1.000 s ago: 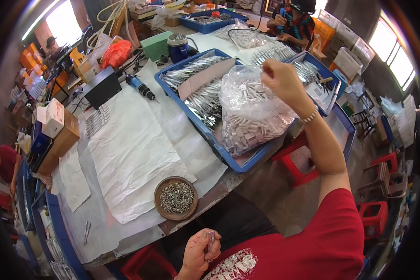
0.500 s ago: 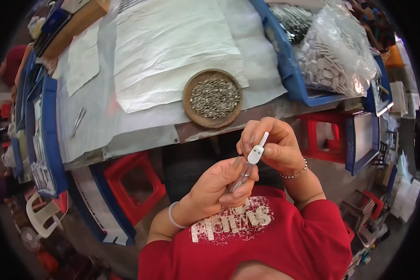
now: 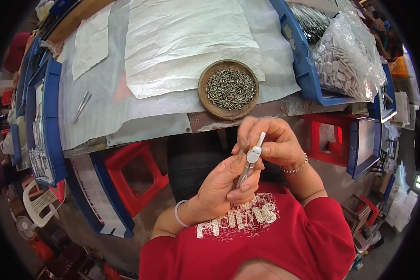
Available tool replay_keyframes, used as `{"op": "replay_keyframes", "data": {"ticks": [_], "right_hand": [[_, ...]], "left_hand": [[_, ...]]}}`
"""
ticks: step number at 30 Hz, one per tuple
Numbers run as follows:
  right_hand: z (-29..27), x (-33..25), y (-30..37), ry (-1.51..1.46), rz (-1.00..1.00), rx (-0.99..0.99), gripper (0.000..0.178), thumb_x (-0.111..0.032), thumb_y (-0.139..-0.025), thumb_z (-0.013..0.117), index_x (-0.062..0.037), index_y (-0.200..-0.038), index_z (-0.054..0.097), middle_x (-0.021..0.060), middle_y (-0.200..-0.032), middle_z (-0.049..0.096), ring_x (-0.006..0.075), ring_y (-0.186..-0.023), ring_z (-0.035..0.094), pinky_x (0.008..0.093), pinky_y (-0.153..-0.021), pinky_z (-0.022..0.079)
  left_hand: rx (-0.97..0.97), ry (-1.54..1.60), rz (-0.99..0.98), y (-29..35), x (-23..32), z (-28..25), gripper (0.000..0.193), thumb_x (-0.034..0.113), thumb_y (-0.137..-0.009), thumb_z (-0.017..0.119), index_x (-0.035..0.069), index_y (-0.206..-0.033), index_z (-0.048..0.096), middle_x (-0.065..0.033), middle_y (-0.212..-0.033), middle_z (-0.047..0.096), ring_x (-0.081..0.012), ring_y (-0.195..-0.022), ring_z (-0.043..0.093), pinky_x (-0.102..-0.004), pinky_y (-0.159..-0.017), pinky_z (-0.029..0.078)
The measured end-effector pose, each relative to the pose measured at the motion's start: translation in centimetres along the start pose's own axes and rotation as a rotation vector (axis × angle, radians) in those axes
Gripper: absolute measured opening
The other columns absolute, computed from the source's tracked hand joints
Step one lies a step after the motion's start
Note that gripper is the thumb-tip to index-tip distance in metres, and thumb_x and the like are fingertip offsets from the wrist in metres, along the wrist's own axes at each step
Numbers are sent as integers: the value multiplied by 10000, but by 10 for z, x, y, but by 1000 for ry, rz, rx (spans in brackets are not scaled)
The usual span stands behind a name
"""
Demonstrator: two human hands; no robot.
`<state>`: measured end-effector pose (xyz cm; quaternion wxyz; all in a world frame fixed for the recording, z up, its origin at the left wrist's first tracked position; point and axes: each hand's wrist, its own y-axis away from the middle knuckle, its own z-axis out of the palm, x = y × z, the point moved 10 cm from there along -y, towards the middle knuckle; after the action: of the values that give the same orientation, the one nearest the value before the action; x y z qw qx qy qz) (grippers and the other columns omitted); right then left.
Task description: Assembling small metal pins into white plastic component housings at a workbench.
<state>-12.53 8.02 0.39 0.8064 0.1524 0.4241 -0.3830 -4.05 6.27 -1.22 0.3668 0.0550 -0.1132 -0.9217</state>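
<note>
Close in front of my chest, my left hand (image 3: 228,179) is closed round a slim, shiny metal piece (image 3: 245,174). At its upper end sits a white plastic piece (image 3: 254,154) with a rounded body, two small dark holes and a narrow tab pointing up. My right hand (image 3: 277,142) is closed about this white piece, thumb against its side and fingers bent beside the tab. Whether a smaller part is between those fingertips is hidden. Just beyond my hands, at the table edge, stands a round brown bowl (image 3: 204,95) of small metal screws (image 3: 231,88).
White paper (image 3: 186,46) covers the table. Metal tweezers (image 3: 81,107) lie at left, near a blue tray (image 3: 53,121). At right, a blue crate (image 3: 308,84) holds a clear bag (image 3: 347,60) of white plastic parts and many thin metal pieces. Red stools (image 3: 130,186) stand below.
The view has shifted a little, so the table and bowl appear farther right and higher. My hands keep the same hold, and the white piece has turned slightly.
</note>
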Motion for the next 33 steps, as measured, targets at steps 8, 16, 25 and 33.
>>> {"op": "replay_keyframes", "data": {"ticks": [8, 16, 25, 33], "right_hand": [[2, -29, -21, -417, -138, 92, 241, -277, -934, 457, -38, -916, 479, 29, -658, 430, 84, -524, 375, 244, -475, 328], [8, 5, -27, -301, 273, 273, 231, -238, -942, 454, -60, -795, 460, -74, -463, 235, 30, -370, 166, 215, -355, 133], [1, 7, -32, -290, 217, 397, 222, -247, -948, 442, -68, -817, 445, -79, -485, 212, 22, -385, 148, 200, -357, 133], [8, 12, -45, -220, 350, 324, 232, -260, -945, 458, -67, -816, 466, -80, -483, 237, 18, -390, 154, 197, -359, 130]], "left_hand": [[55, -57, -12, -6, -2, -11, 327, 352, -953, 416, 46, -1014, 517, 13, -626, 457, -30, -413, 294, -180, -373, 223], [101, -57, 25, -4, -3, -20, 334, 349, -947, 436, 35, -1033, 514, 14, -643, 446, -29, -424, 297, -183, -388, 223], [23, 134, 57, -9, 1, -25, 347, 402, -953, 391, 62, -952, 457, 30, -614, 408, -29, -404, 285, -183, -387, 226], [-10, 101, 74, -12, 6, -21, 366, 422, -944, 396, 61, -963, 458, 26, -627, 408, -40, -408, 300, -190, -392, 238]]}}
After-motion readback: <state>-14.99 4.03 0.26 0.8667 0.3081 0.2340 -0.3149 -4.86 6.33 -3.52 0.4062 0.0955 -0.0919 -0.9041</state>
